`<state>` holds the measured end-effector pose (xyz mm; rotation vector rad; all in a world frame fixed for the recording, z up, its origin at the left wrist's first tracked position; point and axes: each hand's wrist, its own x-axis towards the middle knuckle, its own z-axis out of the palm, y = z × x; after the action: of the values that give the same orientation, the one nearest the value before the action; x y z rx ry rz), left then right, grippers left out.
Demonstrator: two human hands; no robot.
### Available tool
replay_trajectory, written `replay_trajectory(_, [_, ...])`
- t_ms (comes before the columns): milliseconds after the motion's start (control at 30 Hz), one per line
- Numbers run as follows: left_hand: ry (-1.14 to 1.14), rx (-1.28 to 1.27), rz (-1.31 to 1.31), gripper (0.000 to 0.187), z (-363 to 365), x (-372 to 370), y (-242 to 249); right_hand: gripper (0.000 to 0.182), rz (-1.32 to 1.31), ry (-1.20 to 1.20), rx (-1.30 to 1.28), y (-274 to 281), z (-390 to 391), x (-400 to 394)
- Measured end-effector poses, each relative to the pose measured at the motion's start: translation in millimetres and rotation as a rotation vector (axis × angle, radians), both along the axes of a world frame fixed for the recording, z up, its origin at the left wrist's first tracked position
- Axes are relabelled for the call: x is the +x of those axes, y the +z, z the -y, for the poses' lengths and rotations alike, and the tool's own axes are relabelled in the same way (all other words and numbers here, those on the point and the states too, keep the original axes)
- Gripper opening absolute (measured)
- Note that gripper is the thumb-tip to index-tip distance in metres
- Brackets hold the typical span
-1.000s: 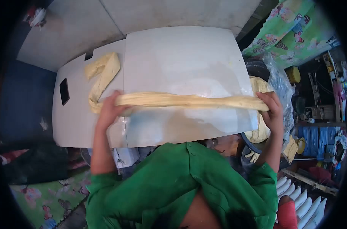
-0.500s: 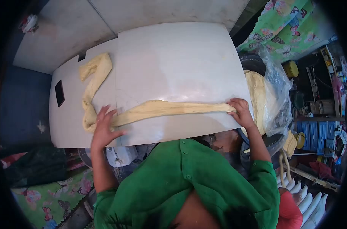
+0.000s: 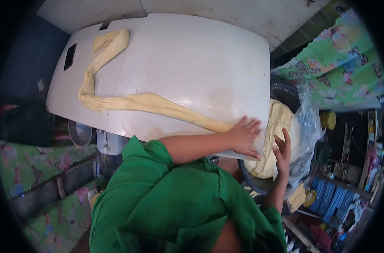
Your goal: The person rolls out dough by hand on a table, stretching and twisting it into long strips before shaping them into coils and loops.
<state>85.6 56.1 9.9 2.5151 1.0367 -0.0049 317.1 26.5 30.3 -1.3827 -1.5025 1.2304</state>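
A long strip of yellow dough (image 3: 154, 103) lies bent in a zigzag on the white tabletop (image 3: 192, 55). My left hand (image 3: 245, 138) rests on the strip's right end near the table edge, fingers spread. Over the large dough mass (image 3: 280, 116) in a dark tub right of the table is my right hand (image 3: 282, 152), with its fingers apart and nothing held. Whether its fingertips touch the dough is unclear. My left forearm crosses the table's front edge.
A dark phone (image 3: 70, 57) lies at the table's left side. Clear plastic (image 3: 308, 130) drapes over the tub's right side. A butterfly-patterned curtain (image 3: 333, 63) hangs at the upper right. A white container (image 3: 109, 142) stands below the table's front edge.
My left hand has moved right along the strip to its right end. My right hand has let go of that end and moved over the tub. The view has shifted right.
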Motion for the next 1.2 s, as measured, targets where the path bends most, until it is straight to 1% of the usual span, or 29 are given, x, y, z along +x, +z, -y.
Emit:
replay_trajectory(67, [0.036,0.246,0.192,0.096,7,29,-25,0.064,-0.005,-0.051,0.006,3,-5,11])
replay_trajectory(100, [0.069,0.325,0.209,0.095,13,46,-40,0.064,-0.009,-0.045,0.0,6,-10,9])
replay_trajectory(133, [0.077,0.317,0.208,0.095,10,47,-31,0.057,0.034,-0.024,0.013,10,-18,3])
replay_trajectory(200, [-0.056,0.076,0.086,0.09,-2,44,-8,0.051,0.072,0.024,0.032,24,-36,-19])
replay_trajectory(233, [-0.055,-0.081,0.232,0.078,-6,40,-3,0.047,0.117,0.159,0.135,34,-47,-36])
replay_trajectory(267, [-0.024,-0.07,0.229,0.078,-4,29,-3,0.043,0.158,0.298,0.242,43,-58,-52])
replay_trajectory(333, [0.06,0.002,0.684,0.066,16,-10,-2,0.042,0.073,0.414,0.28,45,-78,-82])
replay_trajectory(367, [0.124,-0.056,0.692,0.055,28,-43,1,0.042,0.038,0.449,0.287,39,-86,-100])
replay_trajectory(400, [0.188,-0.116,0.704,0.045,46,-84,7,0.044,0.135,0.511,0.356,34,-93,-124])
replay_trajectory(433, [0.572,-0.177,0.75,0.03,74,-127,21,0.052,0.17,0.606,0.4,30,-93,-153])
replay_trajectory(467, [0.949,-0.108,0.689,0.025,95,-166,26,0.063,0.168,0.726,0.369,22,-88,-186])
replay_trajectory(500, [1.43,0.027,0.739,0.025,117,-202,19,0.074,0.273,0.821,0.569,4,-80,-222])
replay_trajectory(533, [1.687,0.147,0.861,0.024,132,-244,29,0.081,0.482,1.006,0.639,-14,-70,-259])
replay_trajectory(567, [1.84,0.409,0.531,0.032,152,-298,15,0.089,0.696,1.187,0.711,-23,-61,-288])
replay_trajectory(600, [1.858,0.501,0.705,0.037,172,-347,-9,0.089,0.688,1.201,0.72,-17,-56,-305])
replay_trajectory(667, [1.991,0.585,0.423,0.048,183,-407,-7,0.097,0.91,1.211,0.796,0,-53,-340])
replay_trajectory(700, [1.996,0.594,0.423,0.048,176,-421,-4,0.098,0.847,1.191,0.829,-2,-58,-353])
replay_trajectory(767, [2.124,0.735,0.333,0.063,144,-445,5,0.097,0.733,1.159,0.868,-24,-57,-389])
replay_trajectory(800, [2.104,0.675,0.343,0.069,125,-461,3,0.096,0.621,1.13,0.879,-30,-54,-407])
replay_trajectory(833, [2.081,0.612,0.35,0.074,108,-473,0,0.093,0.624,1.139,0.895,-29,-50,-422])
replay_trajectory(900, [1.923,-0.015,0.12,0.071,78,-462,51,0.092,0.643,1.14,0.97,-20,-48,-446])
replay_trajectory(933, [1.921,-0.016,0.119,0.071,68,-467,44,0.091,0.664,1.13,1.039,-18,-47,-460])
replay_trajectory(967, [1.868,0.096,0.047,0.062,61,-474,30,0.091,0.666,1.129,1.031,-20,-44,-474])
replay_trajectory(1000, [1.807,0.202,-0.028,0.054,59,-480,22,0.091,0.555,1.143,1.031,-24,-40,-489])
replay_trajectory(1033, [1.799,0.2,-0.035,0.054,61,-489,17,0.09,0.441,1.15,1.035,-25,-36,-503])
replay_trajectory(1067, [1.834,0.152,0.56,0.044,66,-498,15,0.09,0.434,1.139,1.033,-25,-34,-514])
replay_trajectory(1100, [1.773,0.084,1.156,0.034,71,-507,17,0.089,0.473,1.173,0.962,-25,-31,-520])
replay_trajectory(1167, [1.689,0.088,1.747,0.03,106,-564,51,0.089,0.517,1.183,0.878,-24,-27,-528])
replay_trajectory(1200, [1.687,0.142,1.851,0.035,124,-585,81,0.089,0.54,1.153,1.022,-23,-26,-529])
